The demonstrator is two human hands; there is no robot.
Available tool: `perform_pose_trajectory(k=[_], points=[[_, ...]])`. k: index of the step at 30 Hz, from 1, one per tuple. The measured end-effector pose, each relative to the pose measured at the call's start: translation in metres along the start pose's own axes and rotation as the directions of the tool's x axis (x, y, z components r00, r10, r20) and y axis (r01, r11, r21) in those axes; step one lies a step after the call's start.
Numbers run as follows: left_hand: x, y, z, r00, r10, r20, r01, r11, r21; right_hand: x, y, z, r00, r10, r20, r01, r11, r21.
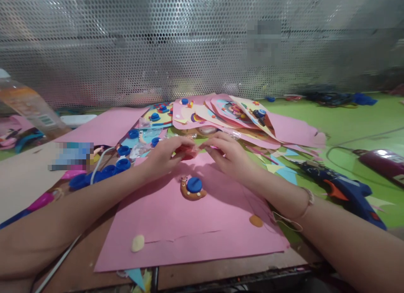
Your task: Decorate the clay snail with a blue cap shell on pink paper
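My left hand (167,155) is closed around a small reddish piece in clear wrapping (188,152); its exact kind is unclear. Close beside it, my right hand (229,156) is pinched at the fingertips, near the wrapping's edge, and what it grips is too small to make out. Both hands are above the far part of a pink paper sheet (158,219). Below them on the sheet lies a brown clay snail (189,194) with a blue bottle cap (194,185) as its shell. A cream clay disc (137,243) and an orange-brown clay disc (256,220) lie nearer the front.
A blue glue gun (344,192) and a maroon device (383,162) lie right. Decorated paper cards (221,112) are piled at the back before a perforated metal panel (189,45). Blue caps (110,171), a white cable (97,164) and a bottle (30,104) are left.
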State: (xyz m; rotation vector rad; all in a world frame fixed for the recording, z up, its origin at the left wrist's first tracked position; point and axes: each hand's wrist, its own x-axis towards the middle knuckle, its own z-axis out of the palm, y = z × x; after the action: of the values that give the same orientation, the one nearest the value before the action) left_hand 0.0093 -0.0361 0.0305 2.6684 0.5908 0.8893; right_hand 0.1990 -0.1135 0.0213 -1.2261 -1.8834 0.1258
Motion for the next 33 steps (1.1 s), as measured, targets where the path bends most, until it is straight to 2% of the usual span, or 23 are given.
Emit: perform_pose_trajectory(k=[4,9,14,18,22,25,29,31,33], points=[[0.0,0.003,0.0,0.999,0.053,-0.014,-0.053,0.998,0.016,0.001,-0.005,-0.002,0.994,0.095,0.06,-0.095,0.996,-0.006],[-0.001,0.007,0.003,0.989,0.139,-0.045,-0.135,0.987,0.082,0.003,-0.015,-0.005,0.952,0.273,0.136,-0.282,0.958,0.049],[-0.003,0.013,0.007,0.978,0.209,-0.022,-0.206,0.974,0.094,0.003,-0.01,-0.001,0.954,0.27,0.131,-0.278,0.959,0.054],[-0.004,0.015,0.01,0.981,0.192,-0.034,-0.19,0.98,0.066,0.0,-0.002,0.001,0.984,0.161,0.075,-0.166,0.984,0.059],[-0.003,0.015,0.01,0.996,0.079,-0.039,-0.079,0.997,0.013,-0.003,0.003,-0.001,0.997,-0.071,-0.007,0.071,0.997,0.019],[-0.001,0.019,0.008,1.0,0.001,0.015,0.0,0.999,-0.052,-0.004,0.003,-0.005,0.968,-0.251,0.009,0.251,0.965,-0.076],[-0.001,0.028,0.005,0.995,-0.082,0.062,0.088,0.991,-0.1,-0.003,0.002,-0.01,0.933,-0.349,0.089,0.36,0.895,-0.263],[-0.001,0.03,0.004,0.994,-0.085,0.075,0.093,0.99,-0.103,-0.003,0.002,-0.011,0.911,-0.396,0.117,0.411,0.848,-0.333],[-0.001,0.029,0.003,0.994,-0.034,0.105,0.044,0.994,-0.101,-0.003,0.003,-0.013,0.891,-0.43,0.147,0.453,0.814,-0.363]])
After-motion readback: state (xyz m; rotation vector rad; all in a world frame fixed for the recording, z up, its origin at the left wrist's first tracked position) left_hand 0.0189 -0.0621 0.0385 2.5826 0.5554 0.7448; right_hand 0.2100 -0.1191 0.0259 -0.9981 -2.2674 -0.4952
